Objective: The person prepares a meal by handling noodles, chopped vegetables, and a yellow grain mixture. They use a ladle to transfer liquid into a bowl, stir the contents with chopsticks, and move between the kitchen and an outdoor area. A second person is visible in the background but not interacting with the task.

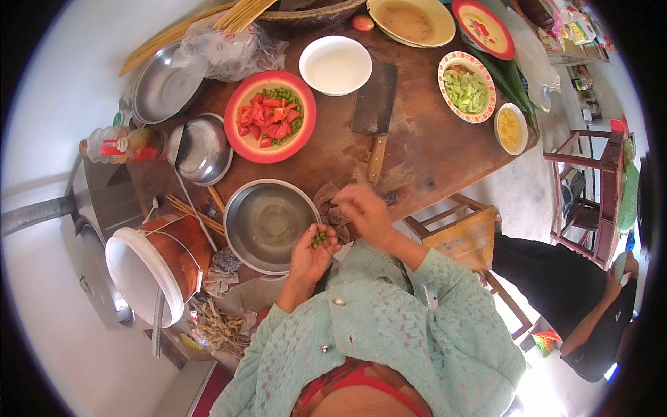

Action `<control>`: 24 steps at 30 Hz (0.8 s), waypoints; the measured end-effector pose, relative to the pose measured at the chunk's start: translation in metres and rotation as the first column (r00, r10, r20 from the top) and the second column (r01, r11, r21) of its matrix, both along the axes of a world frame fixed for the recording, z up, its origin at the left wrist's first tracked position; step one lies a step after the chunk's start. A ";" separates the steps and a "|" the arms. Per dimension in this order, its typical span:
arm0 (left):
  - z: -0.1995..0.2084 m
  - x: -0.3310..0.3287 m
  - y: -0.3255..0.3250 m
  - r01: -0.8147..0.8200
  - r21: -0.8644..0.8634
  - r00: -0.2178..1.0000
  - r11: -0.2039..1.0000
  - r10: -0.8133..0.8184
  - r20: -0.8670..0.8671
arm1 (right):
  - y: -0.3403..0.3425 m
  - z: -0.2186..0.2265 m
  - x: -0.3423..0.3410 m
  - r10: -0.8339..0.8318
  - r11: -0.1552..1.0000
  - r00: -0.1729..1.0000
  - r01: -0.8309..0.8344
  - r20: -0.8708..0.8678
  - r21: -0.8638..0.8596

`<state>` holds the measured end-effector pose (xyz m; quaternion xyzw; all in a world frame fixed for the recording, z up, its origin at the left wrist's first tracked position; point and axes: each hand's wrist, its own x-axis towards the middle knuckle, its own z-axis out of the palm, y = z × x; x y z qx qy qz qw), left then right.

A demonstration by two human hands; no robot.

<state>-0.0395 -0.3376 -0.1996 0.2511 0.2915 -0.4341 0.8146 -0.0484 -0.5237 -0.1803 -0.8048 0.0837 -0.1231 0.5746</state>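
My left hand [314, 251] is cupped palm up by the rim of a metal basin [272, 215], with several small green vegetable pieces [319, 240] in its palm. The basin holds what looks like clear water. To the right, my right hand [370, 214] is raised with its fingers bent together. Whatever it may pinch is too small to make out. Behind it a brown cloth [332, 208] lies beside the basin. Farther back, a red-rimmed bowl [240, 142] contains cut tomato [267, 118] and similar green pieces.
A cleaver [375, 104] lies on the wooden table [424, 139] near a white bowl [335, 65]. Plates of chopped green vegetable [467, 90] and yellow food [511, 129] stand at the right. A bucket [149, 274] is at left, a wooden stool [462, 236] at right. Another person [570, 299] is beyond.
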 end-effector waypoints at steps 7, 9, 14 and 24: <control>-0.001 -0.011 0.005 0.065 0.009 0.997 0.998 -0.065 -0.052 | -0.071 -0.082 0.022 -0.464 0.838 0.813 0.272 -0.353 -0.474; 0.000 -0.011 0.003 0.090 0.017 0.995 0.996 -0.089 -0.043 | -0.072 -0.096 0.030 -0.482 0.832 0.780 0.265 -0.398 -0.488; 0.002 -0.014 0.003 0.103 0.018 0.995 0.995 -0.103 0.001 | -0.056 -0.101 0.055 -0.495 0.847 0.732 0.287 -0.468 -0.447; 0.009 -0.012 -0.001 0.149 0.078 0.988 0.986 -0.146 -0.042 | -0.061 -0.113 0.061 -0.257 0.947 0.945 0.288 -0.203 0.142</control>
